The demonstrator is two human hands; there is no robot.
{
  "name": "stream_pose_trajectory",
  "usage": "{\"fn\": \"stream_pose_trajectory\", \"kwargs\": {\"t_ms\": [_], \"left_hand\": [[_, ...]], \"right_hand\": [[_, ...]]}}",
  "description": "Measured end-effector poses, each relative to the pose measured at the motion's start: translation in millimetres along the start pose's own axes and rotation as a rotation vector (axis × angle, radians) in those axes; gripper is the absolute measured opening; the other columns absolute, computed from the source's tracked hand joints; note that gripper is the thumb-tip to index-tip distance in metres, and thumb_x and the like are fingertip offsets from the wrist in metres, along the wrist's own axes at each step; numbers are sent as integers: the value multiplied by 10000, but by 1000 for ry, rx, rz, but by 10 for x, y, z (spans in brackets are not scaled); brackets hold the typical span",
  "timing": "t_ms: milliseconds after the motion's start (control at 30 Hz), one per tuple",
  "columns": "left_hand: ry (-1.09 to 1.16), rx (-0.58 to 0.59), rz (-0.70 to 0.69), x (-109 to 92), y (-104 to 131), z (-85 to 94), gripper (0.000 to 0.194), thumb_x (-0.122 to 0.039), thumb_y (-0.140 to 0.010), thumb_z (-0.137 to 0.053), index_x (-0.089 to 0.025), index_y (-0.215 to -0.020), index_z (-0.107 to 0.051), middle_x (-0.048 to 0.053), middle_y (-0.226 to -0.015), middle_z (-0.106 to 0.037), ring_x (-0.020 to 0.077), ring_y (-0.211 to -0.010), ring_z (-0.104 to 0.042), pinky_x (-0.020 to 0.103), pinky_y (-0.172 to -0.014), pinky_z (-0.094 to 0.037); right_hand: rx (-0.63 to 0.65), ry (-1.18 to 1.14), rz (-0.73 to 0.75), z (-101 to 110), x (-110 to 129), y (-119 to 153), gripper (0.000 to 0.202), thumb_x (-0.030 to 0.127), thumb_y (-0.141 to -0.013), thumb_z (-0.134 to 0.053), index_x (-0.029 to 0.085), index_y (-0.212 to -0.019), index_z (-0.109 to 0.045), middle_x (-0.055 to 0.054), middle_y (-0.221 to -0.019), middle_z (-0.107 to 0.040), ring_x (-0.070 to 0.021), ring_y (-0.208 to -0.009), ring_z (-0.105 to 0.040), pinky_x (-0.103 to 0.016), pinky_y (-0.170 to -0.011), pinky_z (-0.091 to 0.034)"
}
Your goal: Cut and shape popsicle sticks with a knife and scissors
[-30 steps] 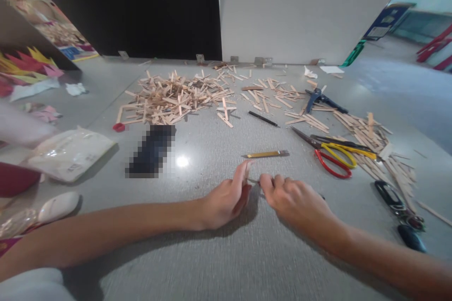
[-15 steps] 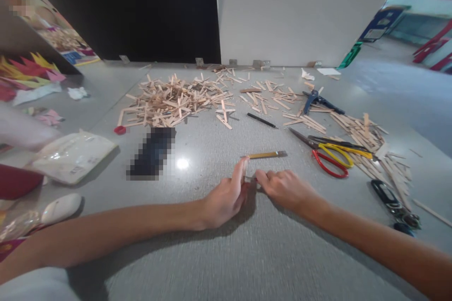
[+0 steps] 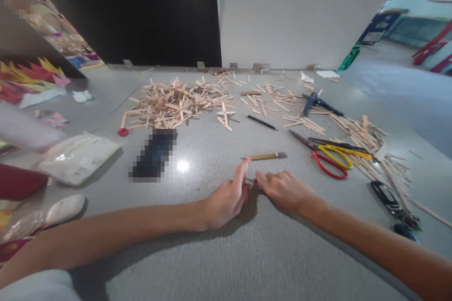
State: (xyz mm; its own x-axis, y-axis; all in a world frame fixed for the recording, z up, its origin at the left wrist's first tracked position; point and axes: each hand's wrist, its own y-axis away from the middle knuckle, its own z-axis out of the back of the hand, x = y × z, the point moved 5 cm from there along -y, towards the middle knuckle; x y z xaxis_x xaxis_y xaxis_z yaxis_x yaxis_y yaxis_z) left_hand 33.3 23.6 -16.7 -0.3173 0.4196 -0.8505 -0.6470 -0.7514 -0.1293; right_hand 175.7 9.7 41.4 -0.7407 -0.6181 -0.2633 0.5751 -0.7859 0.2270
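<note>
My left hand is closed near the middle of the grey table, its thumb raised toward the yellow-brown pencil-like tool. Facing it from the right, my right hand is closed too. Between the fingertips of both hands shows a small thin item with red at its ends, too small to name. Beyond them lie a black pen and a large pile of short wooden sticks. Scissors with red and yellow handles rest to the right.
Blue-handled pliers, more sticks and a black-handled tool lie right. On the left are a blurred dark object, a plastic packet and a white mouse. Upright panels stand behind.
The small item between my fingertips has shifted and tilted slightly. My hands stay nearly in the same place. The view has moved a little.
</note>
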Motion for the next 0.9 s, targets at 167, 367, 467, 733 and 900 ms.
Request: {"fn": "stream_pose_trajectory", "kwargs": {"t_ms": [167, 367, 467, 733, 900], "left_hand": [[-19, 28, -3, -21, -4, -3, 622, -264, -1116, -364, -77, -1686, -201, -68, -692, -554, 141, -550, -535, 255, -609, -468], [-55, 45, -10, -32, 4, -5, 605, -298, -1115, -396, -111, -1667, -231, -50, -716, -580, 143, -558, -536, 240, -595, -435], [-66, 33, -5, -27, -1, -5, 601, -301, -1123, -370, -102, -1667, -210, -32, -743, -598, 161, -592, -568, 266, -630, -470], [-63, 44, 6, -47, 12, -10, 627, -277, -1097, -394, -103, -1678, -236, -80, -663, -527, 148, -527, -520, 243, -574, -395], [-38, 24, -4, -40, -31, 7, 603, -283, -1105, -405, -92, -1655, -248, -31, -741, -606, 151, -572, -548, 259, -612, -459]], "right_hand": [[17, 31, -89, 188, 152, 102, 300, -123, -882, -557, 119, -980, -704, -112, -697, -798, -234, -546, -765, -337, -440, -208], [15, 11, -14, 1, -51, 3, 239, -49, -950, -625, 146, -1058, -711, -76, -762, -843, -211, -610, -790, -325, -466, -239], [22, 12, 19, -39, -107, -48, 199, -14, -958, -661, 156, -1049, -712, -67, -784, -853, -209, -635, -802, -321, -469, -251], [47, 78, -167, 279, 206, 185, 381, -147, -828, -543, 143, -1000, -719, -82, -688, -790, -211, -525, -750, -312, -417, -232], [49, 33, -63, 13, -68, -32, 245, -39, -966, -597, 153, -1059, -718, -86, -802, -842, -215, -637, -801, -296, -453, -297]]}}
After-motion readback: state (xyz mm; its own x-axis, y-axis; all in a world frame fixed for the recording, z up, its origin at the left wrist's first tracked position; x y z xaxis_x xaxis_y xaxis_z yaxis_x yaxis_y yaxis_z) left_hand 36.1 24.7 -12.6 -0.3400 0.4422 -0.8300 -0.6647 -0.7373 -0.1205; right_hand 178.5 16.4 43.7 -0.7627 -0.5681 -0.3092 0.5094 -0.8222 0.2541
